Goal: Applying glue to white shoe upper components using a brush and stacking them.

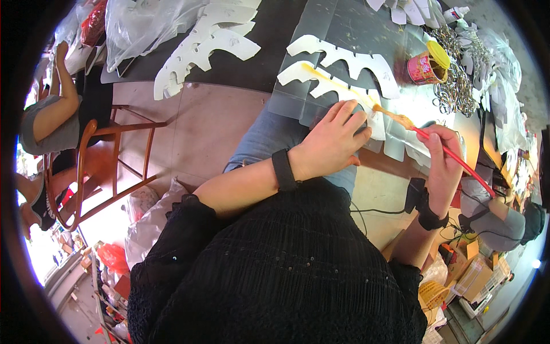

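Observation:
A curved white cut-out piece (329, 85) with notched edges lies at the near edge of the table. A strip of yellowish glue runs along it. My left hand (338, 136) rests on this piece, fingers stretched out and pressing down, gripping nothing. Between the fingers and thumb of my right hand (442, 157) is a brush (458, 160) with a thin red handle. Its glue-coated tip touches the right end of the white piece, close to my left fingertips. A second similar white piece (344, 59) lies just beyond. At the right stands a red patterned can (423, 70) with yellow glue on its rim.
More white cut-outs (203, 49) are stacked at the far left of the table. Metal rings (455, 86) are heaped beside the can, near clear plastic bags (507, 86). A wooden chair (114, 135) and another person (48, 120) are at left; another person (492, 221) is at right.

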The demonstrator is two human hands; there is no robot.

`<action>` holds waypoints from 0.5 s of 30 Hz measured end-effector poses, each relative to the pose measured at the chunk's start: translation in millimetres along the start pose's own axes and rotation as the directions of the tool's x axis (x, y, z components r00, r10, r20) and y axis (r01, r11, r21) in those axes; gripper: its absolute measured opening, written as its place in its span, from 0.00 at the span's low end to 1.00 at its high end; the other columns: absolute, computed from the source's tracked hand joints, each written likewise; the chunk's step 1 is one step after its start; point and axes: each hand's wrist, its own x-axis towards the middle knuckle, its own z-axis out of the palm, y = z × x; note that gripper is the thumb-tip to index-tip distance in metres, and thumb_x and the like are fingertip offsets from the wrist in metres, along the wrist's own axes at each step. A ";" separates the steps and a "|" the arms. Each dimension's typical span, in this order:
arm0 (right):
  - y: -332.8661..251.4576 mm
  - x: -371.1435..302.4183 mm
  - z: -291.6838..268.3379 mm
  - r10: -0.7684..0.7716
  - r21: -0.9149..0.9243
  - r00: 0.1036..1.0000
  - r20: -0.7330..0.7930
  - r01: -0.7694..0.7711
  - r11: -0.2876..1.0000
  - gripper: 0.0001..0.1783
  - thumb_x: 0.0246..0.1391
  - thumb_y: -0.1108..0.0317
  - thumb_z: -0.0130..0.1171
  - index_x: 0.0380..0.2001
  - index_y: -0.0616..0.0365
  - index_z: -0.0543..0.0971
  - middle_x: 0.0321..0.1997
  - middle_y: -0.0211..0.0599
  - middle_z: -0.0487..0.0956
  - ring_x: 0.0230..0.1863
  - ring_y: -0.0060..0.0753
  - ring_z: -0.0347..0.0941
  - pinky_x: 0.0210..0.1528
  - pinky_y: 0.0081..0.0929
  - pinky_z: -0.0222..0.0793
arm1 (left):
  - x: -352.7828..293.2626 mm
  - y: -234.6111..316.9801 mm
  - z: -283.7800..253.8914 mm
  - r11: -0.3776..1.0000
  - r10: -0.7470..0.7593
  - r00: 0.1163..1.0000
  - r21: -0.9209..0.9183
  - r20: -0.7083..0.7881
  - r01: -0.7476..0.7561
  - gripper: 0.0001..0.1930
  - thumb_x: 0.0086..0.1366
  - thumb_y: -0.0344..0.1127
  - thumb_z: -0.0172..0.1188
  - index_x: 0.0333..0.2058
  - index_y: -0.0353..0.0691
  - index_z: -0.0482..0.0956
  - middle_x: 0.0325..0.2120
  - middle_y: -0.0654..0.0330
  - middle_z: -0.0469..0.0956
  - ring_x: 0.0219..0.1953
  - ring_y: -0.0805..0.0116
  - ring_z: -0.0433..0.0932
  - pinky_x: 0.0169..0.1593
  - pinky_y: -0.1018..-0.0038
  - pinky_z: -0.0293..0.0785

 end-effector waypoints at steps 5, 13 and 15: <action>-5.7 1.7 16.9 -0.080 0.098 0.996 -0.038 0.084 0.992 0.06 0.55 0.74 0.50 0.34 0.65 0.71 0.34 0.33 0.75 0.36 0.21 0.71 0.41 0.16 0.64 | 0.4 0.4 -0.8 1.000 0.002 1.000 -0.014 0.010 -0.002 0.32 0.37 0.41 0.69 0.43 0.39 0.70 0.42 0.53 0.62 0.53 0.51 0.56 0.57 0.58 0.55; -6.5 -3.8 4.1 -0.051 0.259 0.994 -0.101 0.076 0.963 0.07 0.57 0.75 0.45 0.35 0.68 0.70 0.36 0.41 0.74 0.39 0.30 0.73 0.46 0.25 0.69 | -1.7 -2.7 -0.9 0.995 -0.052 0.999 -0.088 0.006 0.053 0.31 0.37 0.41 0.69 0.43 0.42 0.71 0.43 0.54 0.61 0.53 0.51 0.56 0.56 0.60 0.57; -5.9 -1.0 13.9 -0.049 0.258 0.995 -0.092 0.071 0.964 0.07 0.57 0.74 0.45 0.35 0.68 0.70 0.36 0.41 0.74 0.38 0.31 0.73 0.46 0.25 0.68 | -2.2 -2.6 -0.9 0.998 -0.047 0.999 -0.052 0.001 0.047 0.31 0.37 0.42 0.69 0.44 0.42 0.71 0.43 0.54 0.61 0.53 0.51 0.57 0.56 0.60 0.58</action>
